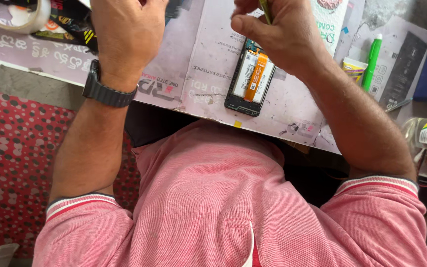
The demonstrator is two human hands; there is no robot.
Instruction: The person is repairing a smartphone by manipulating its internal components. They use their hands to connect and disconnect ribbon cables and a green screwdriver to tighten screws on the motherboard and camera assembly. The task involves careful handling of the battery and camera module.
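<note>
Right hand pinched a thin yellow-green tool just above the opened phone, which lay on the printed paper mat; left hand hovered nearby, its grip hidden.

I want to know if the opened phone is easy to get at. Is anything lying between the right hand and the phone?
Nothing visible does. The right hand, pinching a thin yellow-green tool, sits directly over the top end of the opened phone, whose orange ribbon cable lies uncovered.
</note>
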